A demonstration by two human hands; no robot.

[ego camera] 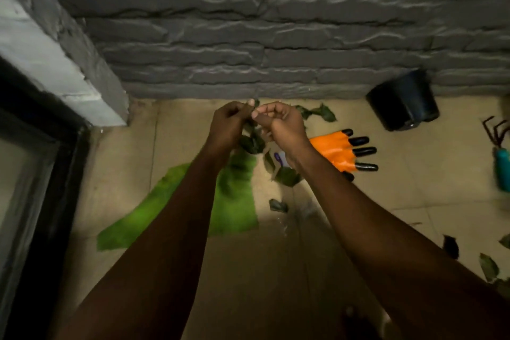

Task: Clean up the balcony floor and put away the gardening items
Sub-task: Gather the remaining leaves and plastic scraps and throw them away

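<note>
Both my hands are raised over the balcony floor, close together. My left hand (227, 124) grips a bunch of dark green leaves (251, 142) that hangs below its fist. My right hand (281, 124) has its fingers curled and pinches at the top of the same bunch. More loose leaves (317, 113) lie on the tan tiles by the wall. Others are scattered under my right wrist (287, 175) and at the lower right (488, 266). An orange glove (340, 150) with black fingertips lies flat just right of my right hand.
A green cloth (237, 201) is spread on the floor under my left forearm. A black pot (403, 102) lies tipped against the grey stone wall (248, 36). A teal-handled hand rake (501, 157) lies at the right edge. A dark door frame (55, 163) runs along the left.
</note>
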